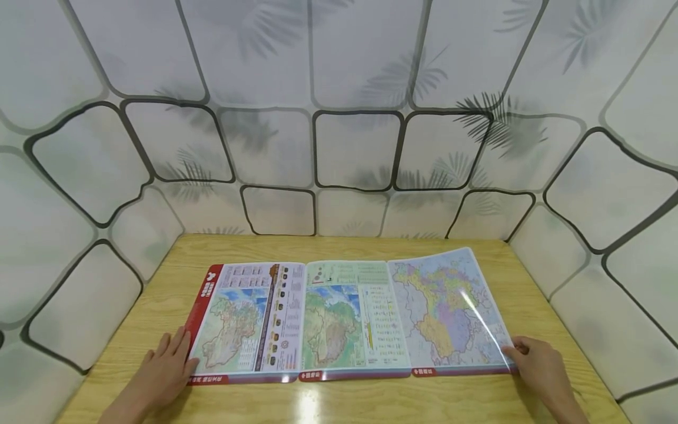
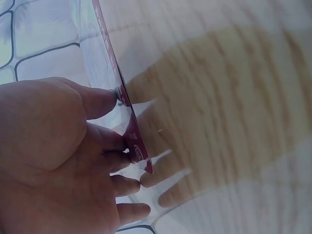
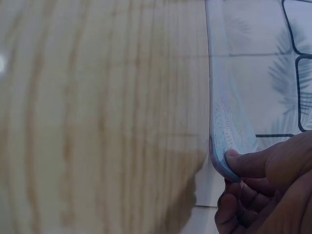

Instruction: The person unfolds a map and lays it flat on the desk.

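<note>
A glossy three-panel folding map [image 1: 356, 330] lies spread across the wooden table. Its left panel has a red margin, and the right panel shows a colourful map with a bright streak of glare. At the lower left corner my left hand [image 1: 165, 368] rests with its fingers fairly straight, touching the red edge. In the left wrist view that hand [image 2: 63, 146] is beside the map's red corner [image 2: 138, 146]. My right hand [image 1: 542, 374] pinches the lower right corner between thumb and fingers. The right wrist view shows the thumb [image 3: 253, 163] on top of the map's rounded corner [image 3: 222, 141].
The wooden table [image 1: 265, 403] extends in front of the map and behind it. Pale walls [image 1: 355, 147] with dark rounded outlines and leaf patterns enclose the table at the back and on both sides.
</note>
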`<control>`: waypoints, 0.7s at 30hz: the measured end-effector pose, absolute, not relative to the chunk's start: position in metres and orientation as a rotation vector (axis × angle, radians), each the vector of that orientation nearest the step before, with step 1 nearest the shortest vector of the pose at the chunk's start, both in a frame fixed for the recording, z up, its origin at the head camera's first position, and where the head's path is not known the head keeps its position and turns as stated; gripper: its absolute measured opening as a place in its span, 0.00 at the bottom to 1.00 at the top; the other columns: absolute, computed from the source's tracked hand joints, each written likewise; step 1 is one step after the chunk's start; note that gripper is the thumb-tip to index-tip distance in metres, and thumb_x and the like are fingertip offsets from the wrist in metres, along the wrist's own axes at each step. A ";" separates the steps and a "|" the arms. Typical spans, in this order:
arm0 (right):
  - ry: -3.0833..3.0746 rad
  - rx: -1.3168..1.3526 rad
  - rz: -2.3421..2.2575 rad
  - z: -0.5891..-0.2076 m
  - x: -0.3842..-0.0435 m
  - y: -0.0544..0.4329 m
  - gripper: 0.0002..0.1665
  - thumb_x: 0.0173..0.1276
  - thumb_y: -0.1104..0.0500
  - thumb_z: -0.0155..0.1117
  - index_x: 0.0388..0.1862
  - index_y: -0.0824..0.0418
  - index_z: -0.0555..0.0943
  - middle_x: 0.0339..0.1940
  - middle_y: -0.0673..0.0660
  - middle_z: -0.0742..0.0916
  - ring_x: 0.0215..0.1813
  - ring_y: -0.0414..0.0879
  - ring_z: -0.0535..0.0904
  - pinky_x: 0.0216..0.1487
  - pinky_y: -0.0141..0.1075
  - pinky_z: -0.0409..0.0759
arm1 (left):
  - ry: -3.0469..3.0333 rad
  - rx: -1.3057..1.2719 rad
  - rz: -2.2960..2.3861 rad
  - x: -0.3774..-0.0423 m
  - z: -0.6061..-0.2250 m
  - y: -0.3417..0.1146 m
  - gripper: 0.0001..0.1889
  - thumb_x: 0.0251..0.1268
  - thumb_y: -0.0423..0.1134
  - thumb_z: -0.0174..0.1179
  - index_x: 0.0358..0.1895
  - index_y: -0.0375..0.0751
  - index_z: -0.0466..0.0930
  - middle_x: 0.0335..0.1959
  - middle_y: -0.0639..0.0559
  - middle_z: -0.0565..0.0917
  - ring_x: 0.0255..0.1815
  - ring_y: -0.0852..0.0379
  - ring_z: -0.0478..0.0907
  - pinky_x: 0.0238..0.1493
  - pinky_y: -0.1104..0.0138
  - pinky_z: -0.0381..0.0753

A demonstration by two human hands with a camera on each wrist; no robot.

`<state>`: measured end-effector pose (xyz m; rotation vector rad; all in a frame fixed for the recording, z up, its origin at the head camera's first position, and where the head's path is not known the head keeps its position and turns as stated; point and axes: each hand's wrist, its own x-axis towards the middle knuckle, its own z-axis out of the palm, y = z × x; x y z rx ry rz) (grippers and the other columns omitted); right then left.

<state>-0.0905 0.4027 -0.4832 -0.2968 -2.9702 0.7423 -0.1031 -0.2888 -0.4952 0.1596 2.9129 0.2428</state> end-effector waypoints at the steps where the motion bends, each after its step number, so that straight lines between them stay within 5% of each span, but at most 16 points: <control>1: -2.974 -0.301 0.744 -0.484 -0.091 0.403 0.19 0.70 0.58 0.70 0.46 0.76 0.85 0.30 0.57 0.88 0.29 0.45 0.74 0.31 0.39 0.73 | 2.916 0.160 0.244 -0.103 -0.495 -0.288 0.37 0.78 0.48 0.53 0.71 0.13 0.59 0.73 0.17 0.58 0.72 0.15 0.52 0.63 0.24 0.58; 21: -3.074 -0.394 0.794 -0.490 -0.100 0.410 0.21 0.68 0.57 0.71 0.46 0.78 0.84 0.34 0.62 0.89 0.31 0.46 0.74 0.32 0.39 0.74 | 2.878 0.064 0.214 -0.105 -0.494 -0.284 0.40 0.79 0.51 0.52 0.72 0.14 0.57 0.74 0.18 0.56 0.73 0.15 0.51 0.62 0.22 0.57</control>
